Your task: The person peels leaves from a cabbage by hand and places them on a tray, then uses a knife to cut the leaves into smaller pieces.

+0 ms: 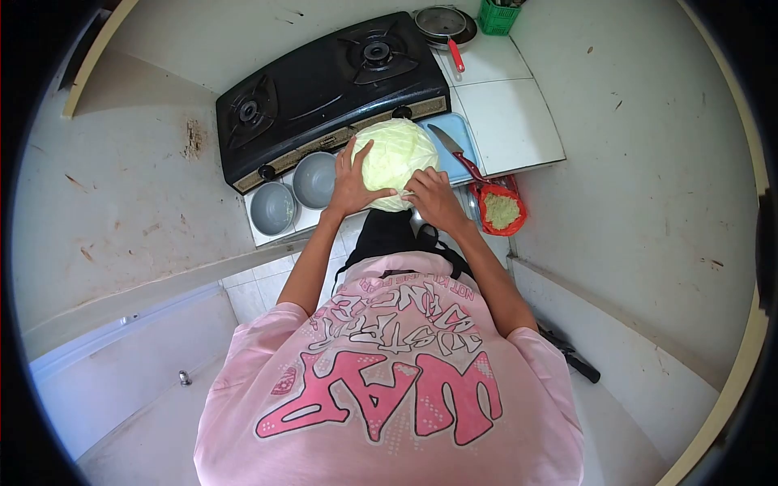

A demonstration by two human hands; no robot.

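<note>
A large pale green cabbage (397, 152) is held over the counter edge, in front of the stove. My left hand (352, 182) is spread flat against its left side. My right hand (433, 198) grips its lower right part, with fingers pinching an outer leaf. A red-handled knife (455, 151) lies on a blue cutting board (460, 130) just right of the cabbage.
A black two-burner gas stove (324, 89) sits on the white tiled counter (506, 121). Two grey metal bowls (293, 194) stand left of my hands. A red bag (501, 211) with pale shreds hangs at the right. A pan (442, 24) and green basket (496, 16) lie at the back.
</note>
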